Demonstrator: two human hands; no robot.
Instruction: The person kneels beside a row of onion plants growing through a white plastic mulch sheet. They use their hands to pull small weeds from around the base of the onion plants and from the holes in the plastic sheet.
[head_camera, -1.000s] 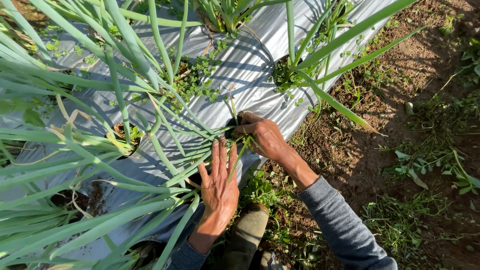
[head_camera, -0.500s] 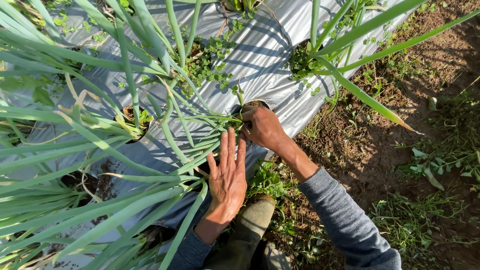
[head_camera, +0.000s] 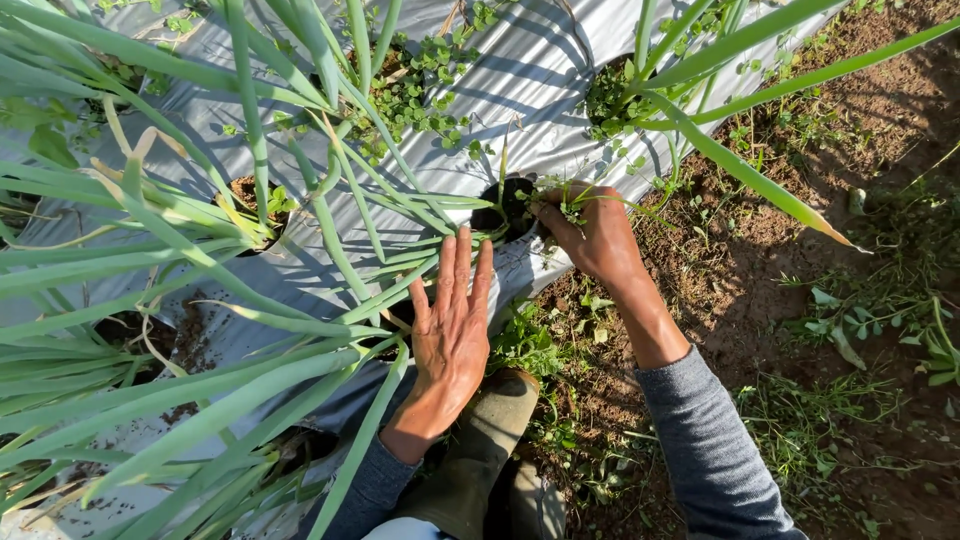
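Left hand (head_camera: 452, 322): open and flat, fingers extended and slightly spread, pointing away from the body, back of the hand up, wrist straight. Right hand (head_camera: 592, 232): closed in a loose fist, fingers curled under, thumb side toward the left hand, forearm bare above a grey sleeve and angled in from the lower right.
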